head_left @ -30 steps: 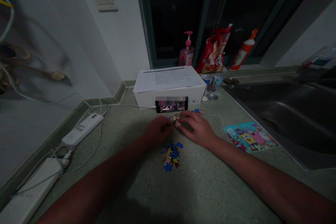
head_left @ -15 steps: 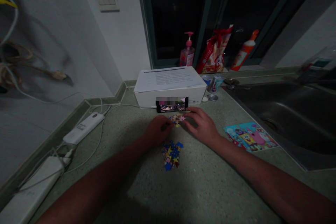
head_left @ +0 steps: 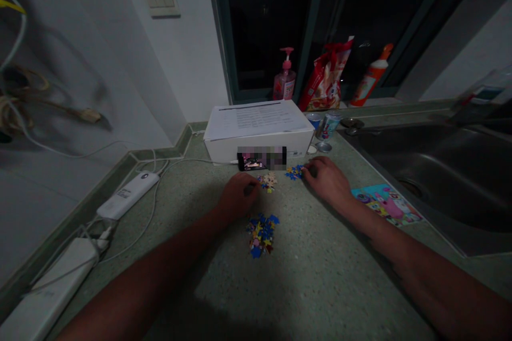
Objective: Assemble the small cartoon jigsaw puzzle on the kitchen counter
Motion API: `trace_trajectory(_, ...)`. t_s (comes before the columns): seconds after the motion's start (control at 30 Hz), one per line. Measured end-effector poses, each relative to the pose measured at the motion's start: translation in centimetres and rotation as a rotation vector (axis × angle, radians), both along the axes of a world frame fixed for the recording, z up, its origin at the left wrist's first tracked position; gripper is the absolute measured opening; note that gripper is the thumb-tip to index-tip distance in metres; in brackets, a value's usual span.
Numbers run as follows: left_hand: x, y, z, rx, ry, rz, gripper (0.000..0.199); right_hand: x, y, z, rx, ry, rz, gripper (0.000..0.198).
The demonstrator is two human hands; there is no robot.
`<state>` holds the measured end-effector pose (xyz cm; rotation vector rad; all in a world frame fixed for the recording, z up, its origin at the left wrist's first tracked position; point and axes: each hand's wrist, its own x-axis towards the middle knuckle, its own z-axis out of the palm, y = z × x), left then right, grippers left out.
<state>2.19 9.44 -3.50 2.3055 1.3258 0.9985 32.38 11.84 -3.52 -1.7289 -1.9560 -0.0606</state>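
On the counter are three small piles of jigsaw puzzle pieces. My left hand is closed in a pinch at the left side of a pile of mostly pale pieces; whatever its fingertips hold is too small to make out. My right hand has its fingers curled together at the right edge of a pile of blue and yellow pieces. Its fingertips reach these pieces, and I cannot make out what is between them. Nearer to me lies a larger mixed pile of pieces, mainly blue, yellow and red, touched by neither hand.
A lit phone leans on a white box with a printed sheet on top. A colourful cartoon picture card lies partly under my right forearm, beside the sink. Cables and a power bank are at left; a can stands behind.
My right hand has moved right, from the pale pile to the blue and yellow pile, uncovering that pile and closing its fingers. My left hand has shifted slightly left.
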Motion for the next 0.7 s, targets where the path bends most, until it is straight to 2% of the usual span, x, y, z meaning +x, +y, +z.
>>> trace_trajectory(0.27,0.0,0.1,-0.2,-0.003,0.002,0.005,0.008,-0.2,-0.2,0.5,-0.101,-0.036,-0.023,0.022)
trace_trajectory(0.4,0.0,0.1,-0.2,-0.007,0.005,0.017,0.009,-0.4,-0.5,0.8,-0.011,-0.022,-0.001,0.022)
trace_trajectory(0.53,0.0,0.1,0.0,-0.003,0.005,0.003,0.009,-2.0,-1.5,1.0,0.106,0.055,0.123,0.019)
trace_trajectory(0.7,0.1,0.1,0.1,0.006,0.017,0.010,0.009,-5.8,-3.3,0.7,0.036,0.097,0.332,0.012)
